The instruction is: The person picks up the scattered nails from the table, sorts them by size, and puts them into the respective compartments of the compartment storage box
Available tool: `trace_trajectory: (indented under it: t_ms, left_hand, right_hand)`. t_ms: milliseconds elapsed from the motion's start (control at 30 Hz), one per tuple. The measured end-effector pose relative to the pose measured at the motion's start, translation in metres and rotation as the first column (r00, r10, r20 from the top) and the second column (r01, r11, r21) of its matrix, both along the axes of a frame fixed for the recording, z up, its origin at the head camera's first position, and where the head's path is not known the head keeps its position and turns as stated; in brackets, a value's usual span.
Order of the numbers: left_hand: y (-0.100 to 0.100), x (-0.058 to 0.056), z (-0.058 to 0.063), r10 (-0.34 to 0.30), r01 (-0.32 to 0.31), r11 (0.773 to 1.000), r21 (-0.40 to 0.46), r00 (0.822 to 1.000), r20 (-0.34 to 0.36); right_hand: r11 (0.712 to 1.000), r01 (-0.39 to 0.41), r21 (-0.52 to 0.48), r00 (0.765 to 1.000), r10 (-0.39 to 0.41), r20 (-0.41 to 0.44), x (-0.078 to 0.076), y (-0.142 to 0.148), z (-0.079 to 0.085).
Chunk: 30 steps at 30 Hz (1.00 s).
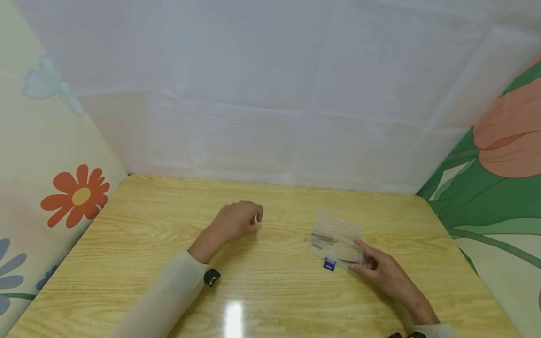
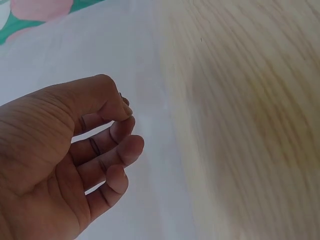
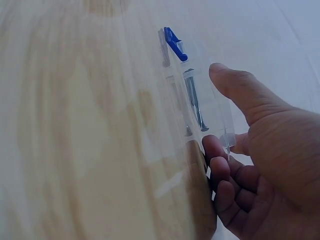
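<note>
On the right half of the table, my right hand (image 1: 382, 272) grips the near right end of a clear plastic box (image 1: 338, 230), thumb on one side and fingers on the other. A blue latch (image 1: 329, 264) sits on the box's near edge. Inside lie several thin dark metal pieces (image 3: 195, 100) that look like nails or screws. Whether the lid is fastened I cannot tell. My left hand (image 1: 236, 219) is left of the box, apart from it and above the table. In the left wrist view its fingers (image 2: 122, 145) are curled, the thumb tip meets the index fingertip, and nothing shows between them.
The wood-grain table (image 1: 270, 291) ends at a white sheet (image 1: 253, 117) hung along its back. A flower-patterned cloth (image 1: 76, 141) borders the left side, and another patterned cloth (image 1: 498, 206) borders the right.
</note>
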<state>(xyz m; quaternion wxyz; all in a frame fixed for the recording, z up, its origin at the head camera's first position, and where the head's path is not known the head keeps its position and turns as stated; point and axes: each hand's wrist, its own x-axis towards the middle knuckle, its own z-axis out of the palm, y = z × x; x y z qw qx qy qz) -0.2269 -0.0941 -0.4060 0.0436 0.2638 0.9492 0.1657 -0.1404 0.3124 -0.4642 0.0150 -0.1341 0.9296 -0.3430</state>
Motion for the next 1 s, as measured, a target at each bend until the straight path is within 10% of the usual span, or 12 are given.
trace_trajectory:
  t_ms: [1000]
  left_hand:
    - [0.082,0.007,-0.013,-0.243,0.243,0.97,-0.006,0.968,-0.056]
  right_hand:
    - [1.0,-0.007,-0.007,1.0,0.007,-0.014,-0.001,0.002,-0.005]
